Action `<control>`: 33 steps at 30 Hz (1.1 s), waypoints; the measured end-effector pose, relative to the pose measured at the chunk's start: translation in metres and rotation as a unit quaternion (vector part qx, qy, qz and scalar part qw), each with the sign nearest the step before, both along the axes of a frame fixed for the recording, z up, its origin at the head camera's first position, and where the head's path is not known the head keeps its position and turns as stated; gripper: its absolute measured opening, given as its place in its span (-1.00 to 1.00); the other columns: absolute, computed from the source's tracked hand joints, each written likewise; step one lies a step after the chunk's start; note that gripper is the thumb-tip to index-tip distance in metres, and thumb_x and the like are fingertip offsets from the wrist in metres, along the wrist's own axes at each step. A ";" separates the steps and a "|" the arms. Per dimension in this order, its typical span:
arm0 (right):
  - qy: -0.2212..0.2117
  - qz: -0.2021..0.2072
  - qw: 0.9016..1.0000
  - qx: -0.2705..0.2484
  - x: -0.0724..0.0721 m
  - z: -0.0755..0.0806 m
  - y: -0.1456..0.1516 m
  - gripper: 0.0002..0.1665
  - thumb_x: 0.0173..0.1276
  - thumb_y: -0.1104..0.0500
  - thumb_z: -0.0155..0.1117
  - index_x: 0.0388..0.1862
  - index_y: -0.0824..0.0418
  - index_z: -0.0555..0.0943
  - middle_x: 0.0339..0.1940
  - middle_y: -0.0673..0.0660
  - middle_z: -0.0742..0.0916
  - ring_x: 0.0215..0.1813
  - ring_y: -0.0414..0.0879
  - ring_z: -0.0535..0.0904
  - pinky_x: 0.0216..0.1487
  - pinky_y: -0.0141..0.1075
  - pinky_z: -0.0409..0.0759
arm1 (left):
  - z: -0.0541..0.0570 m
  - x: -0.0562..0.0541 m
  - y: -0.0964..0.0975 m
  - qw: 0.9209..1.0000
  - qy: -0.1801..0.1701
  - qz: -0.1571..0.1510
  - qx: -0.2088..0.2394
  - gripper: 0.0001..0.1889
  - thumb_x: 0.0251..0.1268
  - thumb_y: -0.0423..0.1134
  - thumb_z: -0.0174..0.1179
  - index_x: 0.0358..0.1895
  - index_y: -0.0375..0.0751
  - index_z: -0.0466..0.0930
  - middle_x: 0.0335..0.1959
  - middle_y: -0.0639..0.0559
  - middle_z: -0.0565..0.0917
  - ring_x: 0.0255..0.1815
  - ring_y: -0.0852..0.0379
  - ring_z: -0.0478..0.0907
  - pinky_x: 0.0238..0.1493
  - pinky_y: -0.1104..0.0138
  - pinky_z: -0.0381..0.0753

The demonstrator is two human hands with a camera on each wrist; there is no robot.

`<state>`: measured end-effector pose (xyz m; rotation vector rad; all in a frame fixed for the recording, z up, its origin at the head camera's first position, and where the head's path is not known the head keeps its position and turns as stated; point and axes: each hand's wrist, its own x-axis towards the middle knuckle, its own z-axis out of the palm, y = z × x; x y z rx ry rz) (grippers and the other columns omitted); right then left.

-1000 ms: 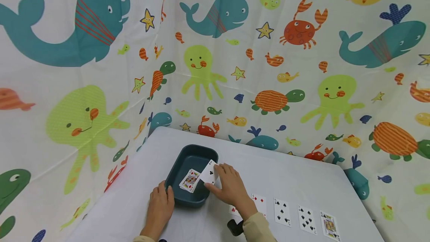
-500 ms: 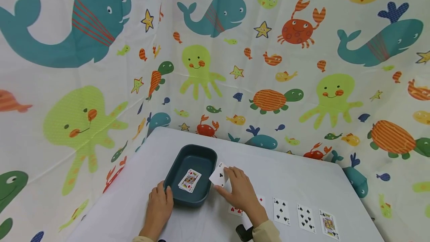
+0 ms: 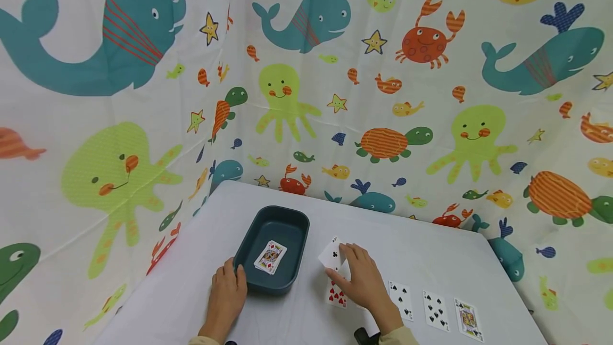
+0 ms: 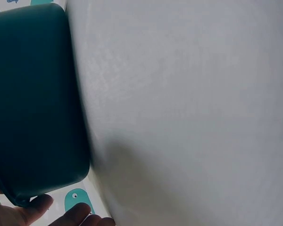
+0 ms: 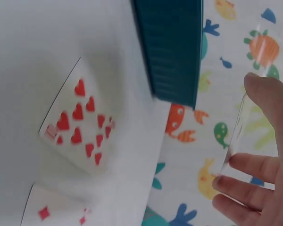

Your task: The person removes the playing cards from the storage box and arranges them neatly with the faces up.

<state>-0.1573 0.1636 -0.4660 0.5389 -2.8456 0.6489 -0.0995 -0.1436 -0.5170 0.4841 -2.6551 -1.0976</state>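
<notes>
My left hand (image 3: 229,292) grips the near left corner of a dark teal plastic tub (image 3: 298,260); its fingertips (image 4: 75,214) show by the rim in the left wrist view. Inside the tub lies a small face-up stack of playing cards (image 3: 271,257), a picture card in diamonds on top. To the tub's right, my right hand (image 3: 366,281) pinches a clubs playing card (image 3: 330,254) between thumb and fingers, tilted above the table. The right wrist view shows that hand (image 5: 282,155) from the side. Below it, a hearts card (image 3: 337,297) lies face up on the table, partly hidden.
More face-up cards continue the row to the right: a diamonds card (image 5: 52,207), two spades cards (image 3: 400,300) and a king-like picture card (image 3: 468,319). White cloth covers the table (image 3: 421,252). A curtain (image 3: 330,121) printed with sea animals hangs behind and at left.
My right hand has carried the clubs card rightward, from over the tub's edge to above the hearts card. My left hand stays at the tub, which has not moved.
</notes>
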 end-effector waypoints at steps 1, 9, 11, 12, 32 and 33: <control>0.001 -0.004 1.000 -0.002 0.001 0.000 0.004 -0.11 0.26 -0.27 0.46 0.40 0.22 0.49 0.34 0.24 0.60 0.38 0.21 0.48 0.32 0.21 0.46 | 0.000 0.000 0.000 1.000 0.001 0.000 -0.001 -0.49 0.62 -0.21 -0.11 0.34 -0.63 0.25 0.13 -0.61 0.45 0.18 -0.46 0.40 0.17 -0.26 0.41; -0.022 -0.030 0.999 -0.001 0.006 -0.002 0.030 -0.11 0.29 -0.29 0.42 0.42 0.23 0.49 0.37 0.24 0.58 0.42 0.21 0.45 0.34 0.20 0.44 | 0.001 -0.001 0.000 1.000 -0.005 0.001 0.000 -0.49 0.62 -0.20 -0.13 0.34 -0.63 0.24 0.12 -0.60 0.44 0.19 -0.46 0.39 0.17 -0.27 0.41; -0.027 -0.032 0.999 0.000 0.008 -0.002 0.037 -0.10 0.29 -0.29 0.42 0.42 0.23 0.49 0.37 0.25 0.58 0.43 0.21 0.44 0.34 0.20 0.44 | 0.001 -0.001 0.000 1.000 -0.007 0.000 0.000 -0.49 0.62 -0.21 -0.12 0.34 -0.63 0.24 0.13 -0.61 0.43 0.19 -0.46 0.39 0.18 -0.27 0.40; -0.030 -0.034 0.999 0.001 0.009 -0.002 0.040 -0.10 0.30 -0.28 0.42 0.43 0.23 0.49 0.38 0.25 0.57 0.43 0.22 0.44 0.34 0.21 0.43 | 0.001 -0.001 0.000 1.000 -0.008 0.000 0.000 -0.49 0.62 -0.21 -0.12 0.34 -0.63 0.24 0.13 -0.61 0.43 0.19 -0.46 0.39 0.18 -0.27 0.40; -0.099 -0.123 0.987 0.039 0.019 -0.002 0.118 0.02 0.30 -0.33 0.37 0.46 0.35 0.41 0.43 0.43 0.48 0.45 0.38 0.33 0.32 0.34 0.36 | -0.003 -0.007 -0.005 1.000 0.001 -0.007 -0.002 -0.50 0.62 -0.22 -0.12 0.33 -0.64 0.24 0.10 -0.60 0.44 0.17 -0.47 0.39 0.17 -0.27 0.39; -0.102 -0.127 0.986 0.043 0.020 -0.003 0.124 0.03 0.30 -0.35 0.37 0.46 0.36 0.40 0.43 0.44 0.48 0.45 0.39 0.33 0.32 0.35 0.35 | -0.003 -0.007 -0.005 1.000 0.000 -0.008 -0.002 -0.50 0.62 -0.22 -0.12 0.33 -0.64 0.24 0.10 -0.60 0.44 0.16 -0.46 0.39 0.17 -0.27 0.40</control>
